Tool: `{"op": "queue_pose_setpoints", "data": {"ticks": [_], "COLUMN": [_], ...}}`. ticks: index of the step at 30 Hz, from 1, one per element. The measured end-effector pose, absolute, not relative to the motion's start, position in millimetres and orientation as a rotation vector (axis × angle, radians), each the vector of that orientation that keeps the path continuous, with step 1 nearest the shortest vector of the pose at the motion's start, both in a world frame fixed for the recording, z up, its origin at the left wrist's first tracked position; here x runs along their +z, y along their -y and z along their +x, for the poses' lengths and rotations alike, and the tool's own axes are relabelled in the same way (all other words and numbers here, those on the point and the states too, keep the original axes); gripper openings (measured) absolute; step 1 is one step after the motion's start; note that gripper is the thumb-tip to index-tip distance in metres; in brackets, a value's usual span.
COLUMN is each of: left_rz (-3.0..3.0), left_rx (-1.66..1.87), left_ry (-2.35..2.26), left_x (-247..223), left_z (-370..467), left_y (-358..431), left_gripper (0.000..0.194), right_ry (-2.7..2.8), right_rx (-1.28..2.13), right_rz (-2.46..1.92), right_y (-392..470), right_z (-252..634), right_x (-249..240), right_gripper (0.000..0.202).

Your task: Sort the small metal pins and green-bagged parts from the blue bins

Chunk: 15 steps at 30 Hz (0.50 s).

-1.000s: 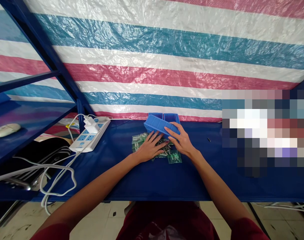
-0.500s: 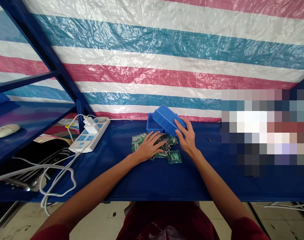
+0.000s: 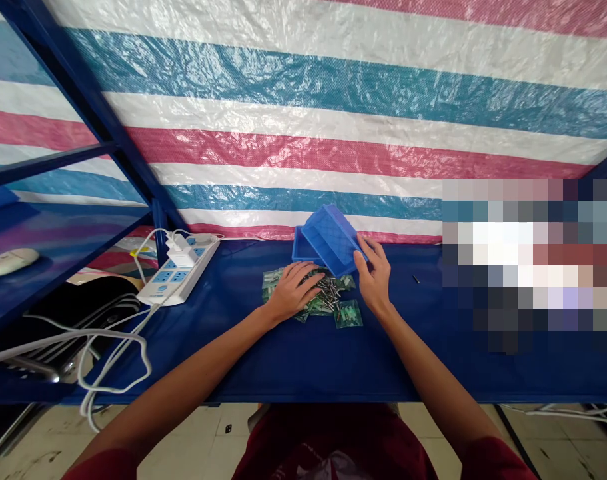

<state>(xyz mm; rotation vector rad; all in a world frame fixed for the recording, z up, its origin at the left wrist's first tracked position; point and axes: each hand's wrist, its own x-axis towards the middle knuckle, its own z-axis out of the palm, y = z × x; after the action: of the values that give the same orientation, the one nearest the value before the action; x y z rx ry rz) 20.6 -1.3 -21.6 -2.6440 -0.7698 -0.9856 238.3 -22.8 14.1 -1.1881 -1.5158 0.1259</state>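
Note:
My right hand [image 3: 374,272] grips the right end of a blue plastic bin [image 3: 336,238], thumb in front and fingers along its edge. The bin is tilted, its hollow side facing me. Partly behind it stands a second blue bin [image 3: 302,248] on the table. My left hand [image 3: 294,291] lies over a heap of small plastic packets [image 3: 272,280] and loose metal screws or pins [image 3: 329,293], fingers extended and slightly curled. One green-tinted packet [image 3: 350,314] lies apart at the heap's right front. What is under my left palm is hidden.
A white power strip [image 3: 183,270] with plugged-in adapters sits on the blue table [image 3: 303,367] at left, its white cables [image 3: 116,373] looping over the edge. One small dark pin [image 3: 416,279] lies to the right. A striped plastic sheet [image 3: 303,147] hangs behind; the far right is pixelated.
The held bin has turned in my right hand, so more of its inside shows. My right thumb and fingers have shifted toward its edge. My left hand has moved slightly left.

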Motion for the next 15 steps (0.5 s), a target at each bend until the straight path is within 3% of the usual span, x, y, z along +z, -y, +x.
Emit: {"op": "queue_pose_setpoints", "data": {"ticks": [6, 10, 15], "left_rz": [-2.417, -2.423, -2.35], "left_rx": [-1.234, -1.178, -1.265], "left_ry": [0.736, 0.733, 0.874], "left_x": [-9.8, -5.2, 0.9], "left_z": [17.6, 18.3, 7.1], "left_y": [7.0, 7.4, -0.7], "left_gripper": [0.035, 0.017, 0.011], "right_ry": [1.387, 1.429, 1.563], "right_rx": [0.55, 0.763, 0.677], "right_rz": [-1.179, -1.11, -1.079], "right_y": [14.9, 8.4, 4.4], "right_z": [220.7, 208.4, 209.4], "right_x": [-1.9, -12.9, -19.3], "right_gripper": [0.052, 0.06, 0.058]}}
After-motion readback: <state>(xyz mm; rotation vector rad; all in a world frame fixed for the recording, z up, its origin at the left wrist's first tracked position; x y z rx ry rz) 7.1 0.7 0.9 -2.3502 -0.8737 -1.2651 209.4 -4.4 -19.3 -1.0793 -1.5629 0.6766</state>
